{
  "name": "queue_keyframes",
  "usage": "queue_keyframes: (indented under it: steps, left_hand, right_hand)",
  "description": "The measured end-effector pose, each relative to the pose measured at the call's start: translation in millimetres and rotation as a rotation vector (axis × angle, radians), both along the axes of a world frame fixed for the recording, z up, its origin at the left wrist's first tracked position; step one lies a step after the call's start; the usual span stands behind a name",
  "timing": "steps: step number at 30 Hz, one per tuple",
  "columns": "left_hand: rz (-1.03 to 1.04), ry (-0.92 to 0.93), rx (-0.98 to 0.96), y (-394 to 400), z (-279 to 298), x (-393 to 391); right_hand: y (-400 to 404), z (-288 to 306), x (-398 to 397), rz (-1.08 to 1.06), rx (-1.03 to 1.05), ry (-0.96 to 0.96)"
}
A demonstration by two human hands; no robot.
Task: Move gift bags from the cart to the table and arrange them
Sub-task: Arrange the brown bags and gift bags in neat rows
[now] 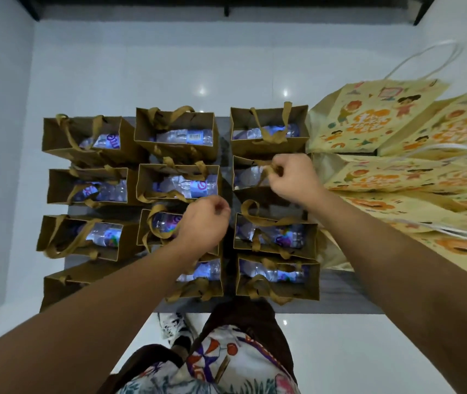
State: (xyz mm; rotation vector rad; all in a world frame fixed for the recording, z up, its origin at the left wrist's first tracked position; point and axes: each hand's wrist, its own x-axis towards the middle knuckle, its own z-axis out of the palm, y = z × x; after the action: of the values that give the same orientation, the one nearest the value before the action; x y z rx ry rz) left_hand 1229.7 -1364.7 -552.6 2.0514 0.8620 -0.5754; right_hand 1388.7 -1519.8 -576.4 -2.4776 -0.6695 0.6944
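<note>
Right hand [295, 177] pinches the ribbon handles [269, 169] of a brown bag [248, 176] in the right column, second from the far end, likely to lift or square it. Left hand [204, 223] is curled over a middle-column bag [155, 226]; can't tell if it grips a handle. Brown bags stand in tight rows on the dark surface [340, 291], each holding a water bottle [187, 136] flat. Yellow printed bags [368, 118] lie overlapped just right.

Brown gift bags [177, 135] packed tight; yellow bags [414, 177] block right; narrow centre gap.
</note>
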Motion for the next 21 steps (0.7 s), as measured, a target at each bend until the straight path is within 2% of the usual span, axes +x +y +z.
queue_keyframes:
  steps: [3,9,14,17,21]
  left_hand:
    - [-0.044,-0.077,0.011,-1,21,13]
    - [-0.144,-0.317,0.054,-1,74,35]
    - [-0.378,-0.546,0.209,10,148,41]
    - [-0.257,-0.652,0.140,27,196,23]
    - [-0.069,-0.695,0.075,65,244,-18]
  right_hand:
    - [1,36,12,-0.060,-0.042,0.048]
    - [13,136,-4,0.015,0.062,-0.096]
    - [31,219,-38,0.105,0.183,-0.245]
    - [47,260,-66,0.099,0.218,-0.319]
    - [74,302,-106,0.104,0.227,-0.409]
